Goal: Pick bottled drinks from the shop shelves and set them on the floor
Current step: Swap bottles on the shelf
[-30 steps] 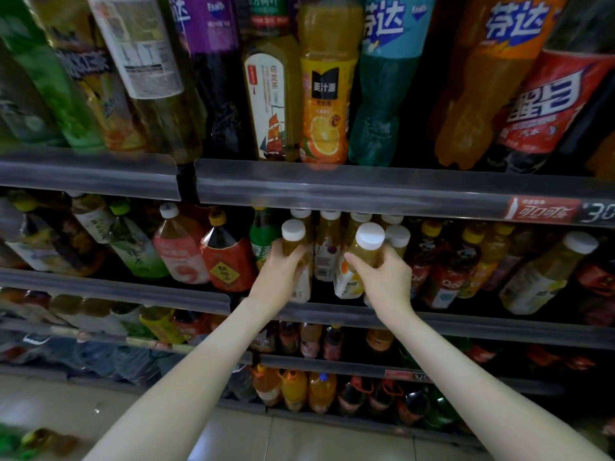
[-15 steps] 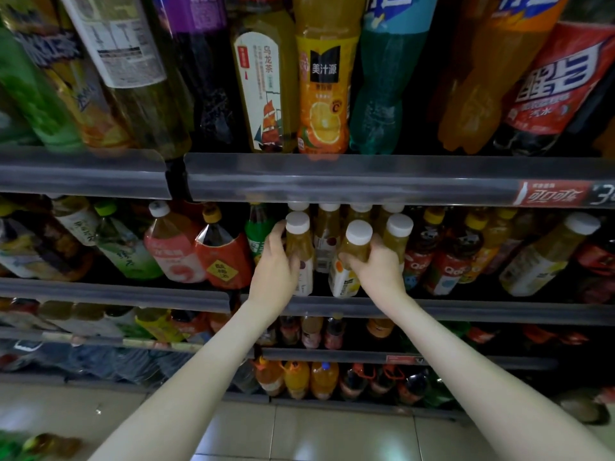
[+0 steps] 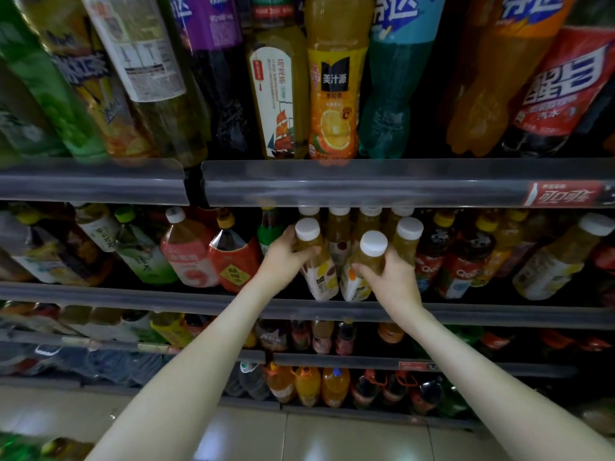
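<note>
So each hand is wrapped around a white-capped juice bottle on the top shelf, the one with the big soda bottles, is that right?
Not quite. The left hand and right hand do each grip a white-capped juice bottle, but on the second shelf, below the big soda bottles, not the top one. The head view shows it.

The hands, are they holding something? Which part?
Yes. The left hand and the right hand each grip a white-capped bottle around its upper body.

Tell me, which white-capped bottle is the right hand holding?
The front bottle whose cap sits lowest, right hand wrapped around it; its neighbours stand behind, ungripped by that hand.
</note>
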{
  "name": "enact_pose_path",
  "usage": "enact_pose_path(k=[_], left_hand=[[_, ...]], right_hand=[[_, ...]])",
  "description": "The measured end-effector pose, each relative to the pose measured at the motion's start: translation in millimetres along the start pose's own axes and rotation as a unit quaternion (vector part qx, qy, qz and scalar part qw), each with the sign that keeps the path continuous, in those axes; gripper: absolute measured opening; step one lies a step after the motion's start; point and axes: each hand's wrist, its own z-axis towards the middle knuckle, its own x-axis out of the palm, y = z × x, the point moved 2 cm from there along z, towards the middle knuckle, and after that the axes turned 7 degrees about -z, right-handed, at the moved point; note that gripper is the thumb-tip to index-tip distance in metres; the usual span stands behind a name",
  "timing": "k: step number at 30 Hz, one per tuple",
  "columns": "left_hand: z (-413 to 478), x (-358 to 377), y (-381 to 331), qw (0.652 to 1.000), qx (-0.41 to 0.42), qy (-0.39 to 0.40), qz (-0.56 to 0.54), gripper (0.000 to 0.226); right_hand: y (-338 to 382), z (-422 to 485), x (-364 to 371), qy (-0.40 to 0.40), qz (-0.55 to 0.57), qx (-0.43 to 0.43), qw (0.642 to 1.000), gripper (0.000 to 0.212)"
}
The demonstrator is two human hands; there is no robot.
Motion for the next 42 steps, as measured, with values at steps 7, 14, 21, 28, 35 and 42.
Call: enact_pose_path(k=[7, 14, 21, 28, 35, 42], left_hand=[[6, 8, -6, 0.992, 0.051, 0.007, 0.116, 0.044], [-7, 25, -9, 0.969, 0.107, -0.078, 0.211, 0.046], [-24, 38, -8, 0.966, 0.061, -0.128, 0.216, 0.087], [-34, 57, 4, 0.883, 0.115, -0.159, 0.427, 0.098], [-32, 43, 15, 0.801, 0.152, -0.145, 0.561, 0.109], [-34, 37, 14, 0.797, 0.116, -0.133, 0.578, 0.106]], right_hand=[[-4, -7, -8, 0.016, 0.005, 0.009, 1.000, 0.044], [-12, -20, -14, -0.023, -0.033, 0.013, 0.999, 0.052], [14, -7, -15, -0.075, -0.062, -0.021, 0.995, 0.066], [29, -7, -8, -0.031, -0.441, -0.124, 0.888, 0.098], [23, 1, -8, -0.066, -0.588, -0.231, 0.772, 0.087], [24, 2, -17, -0.125, -0.569, -0.271, 0.767, 0.052]])
